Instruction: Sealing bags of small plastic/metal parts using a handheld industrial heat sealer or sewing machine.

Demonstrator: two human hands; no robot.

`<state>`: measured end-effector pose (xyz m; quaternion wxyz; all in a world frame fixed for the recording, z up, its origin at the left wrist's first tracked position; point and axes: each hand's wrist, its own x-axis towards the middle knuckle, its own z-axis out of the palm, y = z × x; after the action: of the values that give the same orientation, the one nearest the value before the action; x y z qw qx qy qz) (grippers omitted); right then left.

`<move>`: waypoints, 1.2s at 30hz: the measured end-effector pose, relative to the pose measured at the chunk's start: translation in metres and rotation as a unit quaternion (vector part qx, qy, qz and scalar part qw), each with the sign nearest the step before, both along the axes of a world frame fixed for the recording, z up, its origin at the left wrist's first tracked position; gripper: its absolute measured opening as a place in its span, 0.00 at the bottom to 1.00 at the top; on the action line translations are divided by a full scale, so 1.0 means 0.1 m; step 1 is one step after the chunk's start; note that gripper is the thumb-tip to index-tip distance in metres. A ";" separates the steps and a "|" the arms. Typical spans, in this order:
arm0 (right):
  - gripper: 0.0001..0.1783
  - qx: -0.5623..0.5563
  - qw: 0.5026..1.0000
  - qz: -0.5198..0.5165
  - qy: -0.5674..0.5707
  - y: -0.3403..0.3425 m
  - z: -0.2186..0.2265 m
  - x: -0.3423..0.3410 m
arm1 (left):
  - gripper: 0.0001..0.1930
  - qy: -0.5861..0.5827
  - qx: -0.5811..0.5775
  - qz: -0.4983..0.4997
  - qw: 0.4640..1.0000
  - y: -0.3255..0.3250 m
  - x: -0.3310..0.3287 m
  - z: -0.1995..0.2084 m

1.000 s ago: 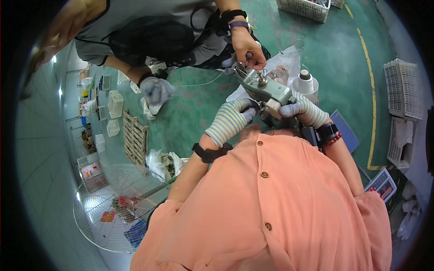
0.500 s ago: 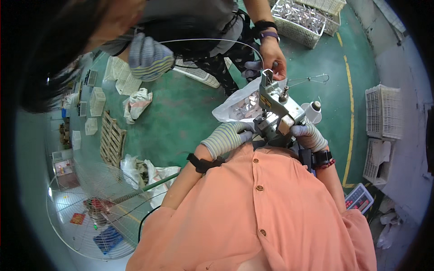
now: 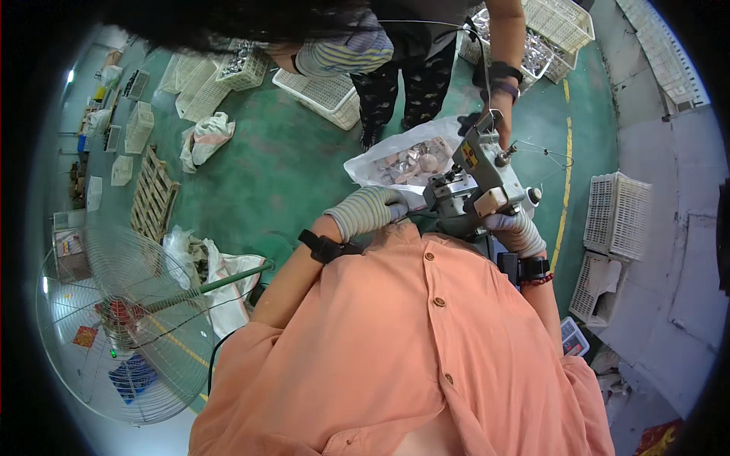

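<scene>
The white bag (image 3: 365,170) sits loaded but unclosed, left of the sewing machine (image 3: 492,172) the right hand (image 3: 518,232) clasps; the left hand's (image 3: 368,212) grip cannot be told.

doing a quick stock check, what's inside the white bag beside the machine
Shiny silvery pieces show inside the white bag. Whatever lies beneath the top ones is covered and cannot be seen.

The portable sewing machine (image 3: 494,169) is painted metal with a soft sheen; the sack (image 3: 367,168), creased plastic; its metal pieces (image 3: 417,161), glossy. The striped gloves (image 3: 359,213) are ribbed knit cloth — matt, like the smooth woven shirt (image 3: 357,327). The pallet (image 3: 154,194) looks rough wood, the stacked crates (image 3: 618,213) moulded plastic — the floor (image 3: 285,171) faintly shiny.
</scene>
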<state>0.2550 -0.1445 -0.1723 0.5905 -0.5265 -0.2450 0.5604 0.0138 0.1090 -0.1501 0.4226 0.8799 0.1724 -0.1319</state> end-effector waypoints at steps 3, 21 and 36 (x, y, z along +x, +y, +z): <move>0.32 0.000 1.000 0.001 -0.011 0.03 0.07 -0.03 | 0.16 0.004 -0.009 0.002 1.000 0.02 -0.02 -0.06; 0.15 0.106 0.991 -0.082 -0.020 0.25 1.02 0.05 | 0.35 0.015 -0.188 -0.029 0.982 -0.23 0.27 -0.37; 0.24 0.370 0.926 -0.046 -0.056 0.75 2.81 -0.53 | 0.33 -0.354 0.088 -0.089 0.927 -0.15 0.41 0.80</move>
<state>0.2017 -0.0697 0.1088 0.7536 -0.3116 -0.4437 0.3716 0.0549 0.0937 -0.0703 0.3635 0.9148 -0.0562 0.1668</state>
